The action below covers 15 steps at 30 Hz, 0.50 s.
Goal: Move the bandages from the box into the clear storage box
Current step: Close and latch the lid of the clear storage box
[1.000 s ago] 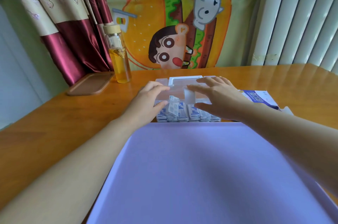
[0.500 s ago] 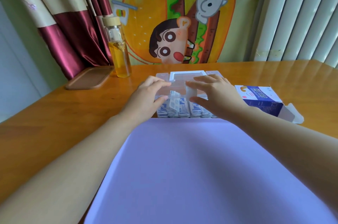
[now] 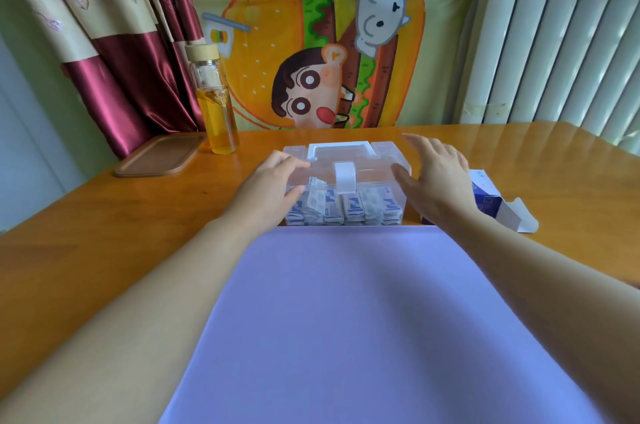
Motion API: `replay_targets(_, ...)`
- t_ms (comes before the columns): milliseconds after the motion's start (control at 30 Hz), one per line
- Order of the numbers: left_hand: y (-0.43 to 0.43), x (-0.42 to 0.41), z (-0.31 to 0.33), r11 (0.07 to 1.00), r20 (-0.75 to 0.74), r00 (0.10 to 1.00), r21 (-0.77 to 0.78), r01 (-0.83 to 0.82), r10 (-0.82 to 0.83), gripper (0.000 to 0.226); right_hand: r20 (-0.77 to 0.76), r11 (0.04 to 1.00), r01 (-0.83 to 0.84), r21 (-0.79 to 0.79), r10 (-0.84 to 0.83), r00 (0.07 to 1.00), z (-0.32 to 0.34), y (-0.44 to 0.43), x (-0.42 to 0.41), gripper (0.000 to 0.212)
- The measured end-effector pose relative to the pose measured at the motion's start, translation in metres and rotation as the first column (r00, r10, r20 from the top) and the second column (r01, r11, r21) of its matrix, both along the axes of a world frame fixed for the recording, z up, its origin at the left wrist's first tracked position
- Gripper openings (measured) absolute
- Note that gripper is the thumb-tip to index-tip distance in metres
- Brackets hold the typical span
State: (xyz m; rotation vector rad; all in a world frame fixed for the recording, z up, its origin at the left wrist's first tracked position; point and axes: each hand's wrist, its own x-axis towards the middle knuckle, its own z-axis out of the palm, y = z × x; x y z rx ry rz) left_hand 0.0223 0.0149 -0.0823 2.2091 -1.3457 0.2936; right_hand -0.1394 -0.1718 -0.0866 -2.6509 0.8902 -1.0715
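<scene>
Both forearms bare, extended forward from the near edge of the table (image 3: pixel 86 233), converging toward its middle. Left hand (image 3: pixel 272 186): palm down, fingers (image 3: pixel 291 162) bent over the top left end of the clear storage box (image 3: pixel 367 174), thumb against its front wall, a pinch hold. Right hand (image 3: pixel 438 176): fingers straight and spread, pointing toward the far edge; thumb just beside the box's right end, contact not resolvable.

Bright, soft daylight; sheen glares on the table (image 3: pixel 540 160) beyond the right fingers (image 3: pixel 422 146); straight lines bow at the edges.
</scene>
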Motion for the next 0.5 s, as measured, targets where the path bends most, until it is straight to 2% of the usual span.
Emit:
replay_targets(67,-0.001,-0.003,0.000,1.000,0.002,1.000,0.000,-0.010,0.010,0.036,-0.041,0.984,0.153,0.095,-0.149,0.988,-0.003,-0.013,-0.015,0.048)
replay_targets(200,-0.002,-0.007,0.001,0.999,-0.008,0.999,0.005,-0.032,0.032,0.036,-0.141,0.944,0.226,0.239,-0.196,0.970,-0.011,-0.027,-0.031,0.050)
replay_targets(333,-0.002,-0.010,0.003,0.999,-0.010,0.999,0.012,-0.042,0.042,0.036,-0.370,0.940,0.299,0.166,-0.222,0.902,-0.018,-0.030,-0.033,0.050)
replay_targets(400,-0.002,-0.010,0.003,0.999,-0.008,0.999,0.013,-0.044,0.044,0.036,-0.382,0.935,0.329,0.130,-0.259,0.887,-0.018,-0.029,-0.030,0.057)
replay_targets(500,-0.002,-0.010,0.003,0.999,-0.013,0.999,0.016,-0.046,0.046,0.036,-0.345,0.926,0.361,0.114,-0.304,0.888,-0.018,-0.032,-0.025,0.055)
